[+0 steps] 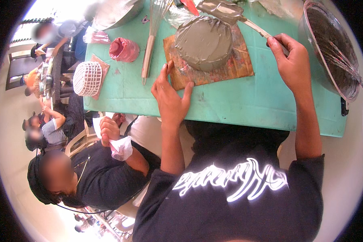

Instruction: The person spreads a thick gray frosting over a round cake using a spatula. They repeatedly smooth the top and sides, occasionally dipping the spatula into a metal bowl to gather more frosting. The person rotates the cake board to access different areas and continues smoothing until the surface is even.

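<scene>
On a square of stained cardboard point(205, 79) stands a round cake-like form point(203, 42), its top and side coated in grey-brown frosting-like paste. Fingers and thumb of my left hand point(171, 98) straddle the near left corner of the cardboard, gripping its edges. In my right hand point(293, 62) is the pale handle of a spatula point(254, 27). The spatula's broad blade is smeared with the same paste and sits at the far edge of the form; whether it touches is hard to tell.
A bowl of dark residue point(316, 45) holds a wire whisk point(340, 60) at right. Another whisk point(148, 57), a pink-smeared cup point(124, 50) and a white lattice-covered form point(87, 78) lie left on the green-covered table point(230, 106). A seated person point(109, 178) holds a piping bag point(122, 148).
</scene>
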The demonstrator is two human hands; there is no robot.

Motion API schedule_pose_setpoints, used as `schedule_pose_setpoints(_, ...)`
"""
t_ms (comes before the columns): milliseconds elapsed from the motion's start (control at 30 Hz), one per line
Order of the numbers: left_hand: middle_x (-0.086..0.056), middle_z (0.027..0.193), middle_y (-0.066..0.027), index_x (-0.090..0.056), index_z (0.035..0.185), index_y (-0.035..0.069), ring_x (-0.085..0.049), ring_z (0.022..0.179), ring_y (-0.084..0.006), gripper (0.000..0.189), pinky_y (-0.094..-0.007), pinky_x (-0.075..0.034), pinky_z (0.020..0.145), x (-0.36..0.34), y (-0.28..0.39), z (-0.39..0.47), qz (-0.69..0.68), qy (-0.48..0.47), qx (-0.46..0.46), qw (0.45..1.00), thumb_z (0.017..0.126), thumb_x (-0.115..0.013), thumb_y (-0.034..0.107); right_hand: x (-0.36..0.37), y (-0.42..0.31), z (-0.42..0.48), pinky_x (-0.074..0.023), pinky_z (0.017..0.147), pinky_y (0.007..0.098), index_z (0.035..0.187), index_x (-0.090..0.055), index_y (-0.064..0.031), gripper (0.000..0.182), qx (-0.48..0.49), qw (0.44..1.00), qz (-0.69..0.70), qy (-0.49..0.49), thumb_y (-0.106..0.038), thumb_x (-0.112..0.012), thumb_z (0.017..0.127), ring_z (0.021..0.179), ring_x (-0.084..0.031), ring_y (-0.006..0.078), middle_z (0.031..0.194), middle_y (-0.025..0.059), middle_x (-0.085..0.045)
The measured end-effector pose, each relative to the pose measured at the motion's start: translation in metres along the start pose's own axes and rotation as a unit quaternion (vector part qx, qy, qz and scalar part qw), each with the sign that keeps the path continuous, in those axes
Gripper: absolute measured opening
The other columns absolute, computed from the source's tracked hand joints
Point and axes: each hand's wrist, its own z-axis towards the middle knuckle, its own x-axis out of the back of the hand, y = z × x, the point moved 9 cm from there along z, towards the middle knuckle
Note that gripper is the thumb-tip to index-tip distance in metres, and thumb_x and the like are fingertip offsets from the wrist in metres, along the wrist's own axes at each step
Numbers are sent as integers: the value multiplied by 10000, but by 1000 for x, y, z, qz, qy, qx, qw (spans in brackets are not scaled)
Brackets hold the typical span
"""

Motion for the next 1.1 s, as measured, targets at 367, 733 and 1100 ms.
schedule_pose_setpoints(367, -512, 1505, -111, -296, 1515, 11, -476, 1342, -305, 873, -462, -243, 1157, -1, -2, -1, 0, 1, 4, 1000, 829, -793, 218, -32, -49, -19, -510, 629, 476, 908, -717, 1, 292, 61, 992, 35, -103, -282, -657, 945, 679, -663, 418, 730, 236, -664)
schedule_pose_setpoints(733, -523, 1496, -130, -259, 1535, 3, -460, 1353, -348, 888, -468, -252, 1162, 0, -1, -1, 2, -12, 9, 1000, 858, -778, 250, -26, -27, 2, -524, 668, 487, 912, -723, 2, 315, 56, 998, -15, -21, -304, -659, 949, 734, -677, 426, 772, 242, -679)
schedule_pose_setpoints(1100, -516, 1504, -119, -268, 1528, 1, -462, 1359, -328, 880, -464, -241, 1166, 0, 0, 0, 0, -9, 7, 1000, 850, -780, 234, -6, 2, 8, -536, 701, 436, 974, -729, 24, 352, 21, 999, 9, 22, -317, -642, 977, 756, -703, 387, 839, 235, -709)
